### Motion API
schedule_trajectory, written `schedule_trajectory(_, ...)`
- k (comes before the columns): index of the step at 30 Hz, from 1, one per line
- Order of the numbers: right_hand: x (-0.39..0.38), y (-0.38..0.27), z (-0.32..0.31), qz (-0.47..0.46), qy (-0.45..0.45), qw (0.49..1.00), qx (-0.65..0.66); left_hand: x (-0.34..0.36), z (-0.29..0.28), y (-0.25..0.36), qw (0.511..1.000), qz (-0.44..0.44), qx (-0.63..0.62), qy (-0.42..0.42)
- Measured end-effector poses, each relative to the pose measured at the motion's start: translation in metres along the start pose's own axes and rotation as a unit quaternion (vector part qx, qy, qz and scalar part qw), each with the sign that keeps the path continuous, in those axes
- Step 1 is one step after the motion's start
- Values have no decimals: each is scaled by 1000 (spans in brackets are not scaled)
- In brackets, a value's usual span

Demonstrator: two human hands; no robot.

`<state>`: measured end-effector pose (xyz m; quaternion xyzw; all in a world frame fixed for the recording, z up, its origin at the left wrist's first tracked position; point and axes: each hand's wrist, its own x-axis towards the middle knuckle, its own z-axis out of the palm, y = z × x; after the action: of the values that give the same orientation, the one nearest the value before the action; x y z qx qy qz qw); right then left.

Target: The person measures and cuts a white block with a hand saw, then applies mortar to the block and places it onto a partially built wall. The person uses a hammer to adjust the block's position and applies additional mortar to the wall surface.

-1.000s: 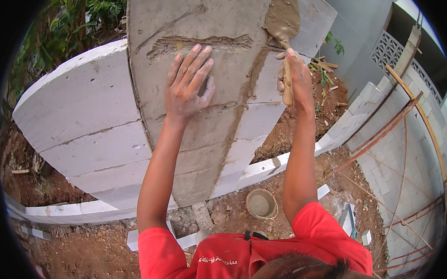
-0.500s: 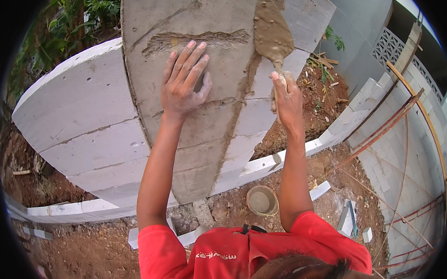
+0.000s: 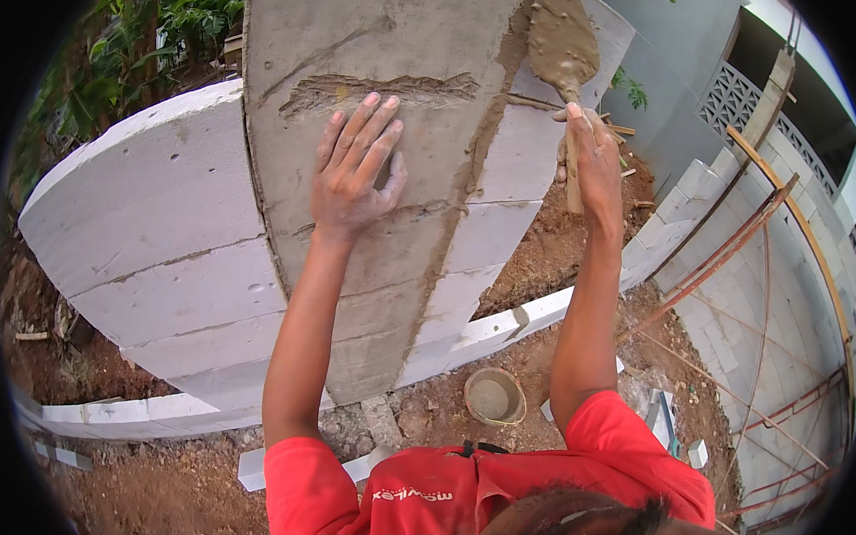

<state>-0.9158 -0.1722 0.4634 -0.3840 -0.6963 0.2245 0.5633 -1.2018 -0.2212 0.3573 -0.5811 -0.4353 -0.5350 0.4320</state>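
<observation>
My right hand (image 3: 594,158) grips a trowel (image 3: 563,44) by its handle. Wet grey mortar coats the blade, which lies over the right edge of the concrete column (image 3: 408,40) where it meets the white block wall (image 3: 513,162). Flat on the column's face rests my left hand (image 3: 356,171), fingers stretched out and holding nothing. Just above its fingertips runs a rough, chipped gouge (image 3: 378,88) in the concrete. A strip of damp mortar (image 3: 484,142) follows the joint between column and blocks.
On the dirt below stands a bucket (image 3: 495,396) of grey mortar. Loose white blocks (image 3: 698,453) and a blue-handled tool (image 3: 666,422) lie at the lower right. Rusty poles (image 3: 721,249) lean beside another block wall (image 3: 805,271). Plants (image 3: 191,33) grow behind the left blocks.
My right hand and the trowel have moved right and slightly up along the column's edge. My left hand stays on the column. The whole view has shifted a little.
</observation>
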Motion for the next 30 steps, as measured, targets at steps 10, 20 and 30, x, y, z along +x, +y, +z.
schedule_trajectory(10,60,-11,-7,-42,-23,998,-31,-1,1,-2,1000,0,3,2)
schedule_trajectory(20,11,28,-27,41,71,995,-62,1,0,-2,1000,0,-4,9)
schedule_trajectory(30,13,-29,5,55,-46,996,52,1,-5,-6,1000,4,-14,11)
